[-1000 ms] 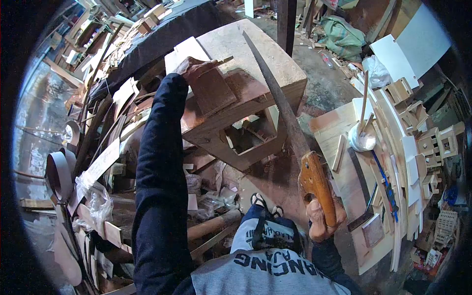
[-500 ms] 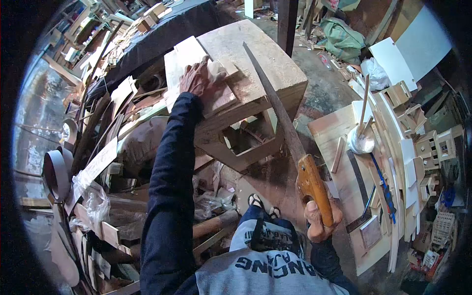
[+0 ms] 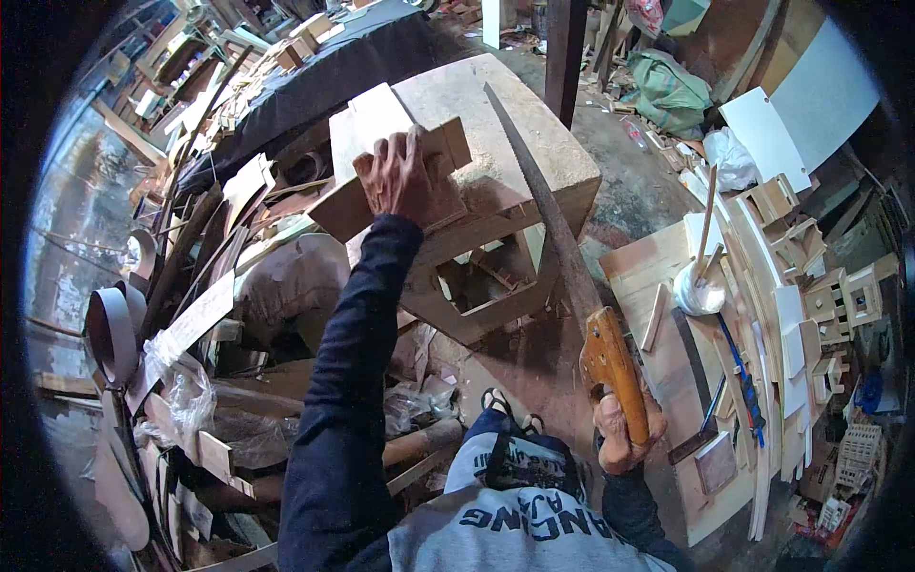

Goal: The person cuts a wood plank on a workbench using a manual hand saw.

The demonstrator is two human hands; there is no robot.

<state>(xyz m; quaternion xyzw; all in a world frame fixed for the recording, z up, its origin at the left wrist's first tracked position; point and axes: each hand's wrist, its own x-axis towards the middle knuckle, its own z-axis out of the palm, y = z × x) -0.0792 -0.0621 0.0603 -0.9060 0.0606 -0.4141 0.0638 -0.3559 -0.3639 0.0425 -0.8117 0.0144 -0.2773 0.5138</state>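
My left hand point(image 3: 393, 176) grips a flat wooden board point(image 3: 338, 208), its fingers curled over the upper edge. The board is tilted over the left end of a wooden box-like bench point(image 3: 548, 148), where a paler board point(image 3: 376, 114) lies. My right hand point(image 3: 624, 429) is wrapped round the orange-brown handle of a handsaw point(image 3: 553, 214). The saw's blade points up and away, passing in front of the bench's right part, with its tip over the sawdust-covered top.
A low plywood board point(image 3: 658, 276) at the right bears a white pot point(image 3: 699, 289) with a stick, thin strips and a blue tool. Scrap wood and plastic lie at the left. A dark post point(image 3: 564, 62) stands behind the bench.
My left hand was spread on the wood lying on the bench. It now has a board lifted and tilted. The saw stays in my right hand, almost unmoved.
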